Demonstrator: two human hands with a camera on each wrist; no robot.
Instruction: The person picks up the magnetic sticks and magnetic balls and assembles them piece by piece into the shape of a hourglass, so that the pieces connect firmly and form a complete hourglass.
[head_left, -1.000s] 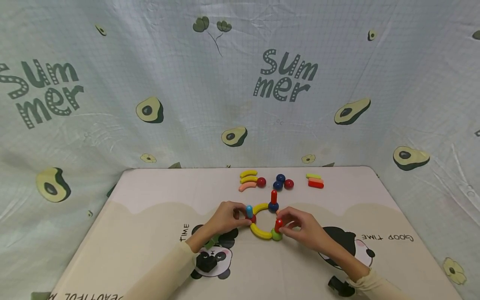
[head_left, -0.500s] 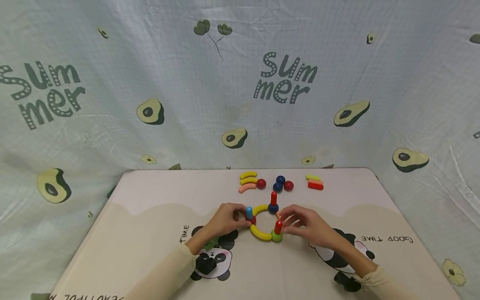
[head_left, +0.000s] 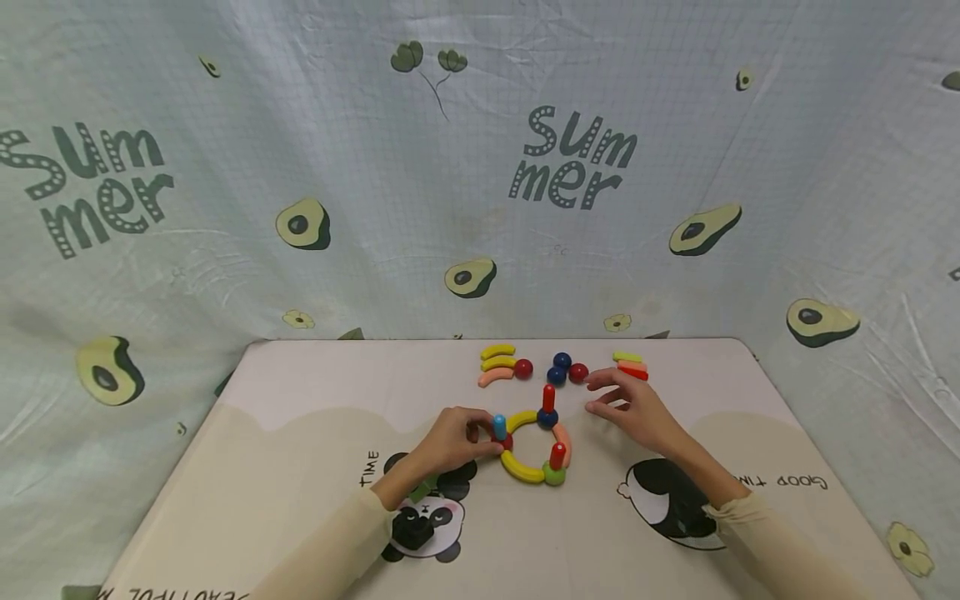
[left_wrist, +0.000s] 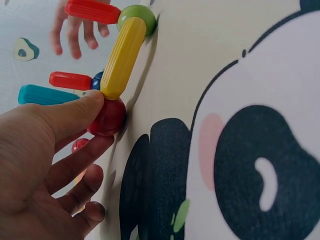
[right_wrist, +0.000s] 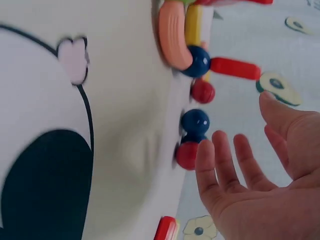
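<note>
A ring of toy rods and balls lies on the table. Its left corner is a red ball (left_wrist: 109,117), pinched between the thumb and fingers of my left hand (head_left: 450,437), with a light-blue rod (head_left: 499,427) standing on it. Yellow curved rods (head_left: 521,471) run from there to a green ball (head_left: 554,475) and a dark blue ball (head_left: 547,418). Each bears an upright red rod (head_left: 549,397). A salmon curved rod (head_left: 564,443) closes the right side. My right hand (head_left: 636,408), fingers spread and holding nothing, hovers above the table right of the ring.
Behind the ring lie loose yellow curved rods (head_left: 498,363), a salmon curved rod (head_left: 496,377) and a red ball (head_left: 523,368). Dark blue balls (head_left: 557,376) and another red ball (head_left: 578,372) cluster beside them. Short straight rods (head_left: 628,358) lie at the back right.
My right hand has left the right side of the ring and moved back and to the right, uncovering the salmon curved rod. The left hand stays at the red ball.
</note>
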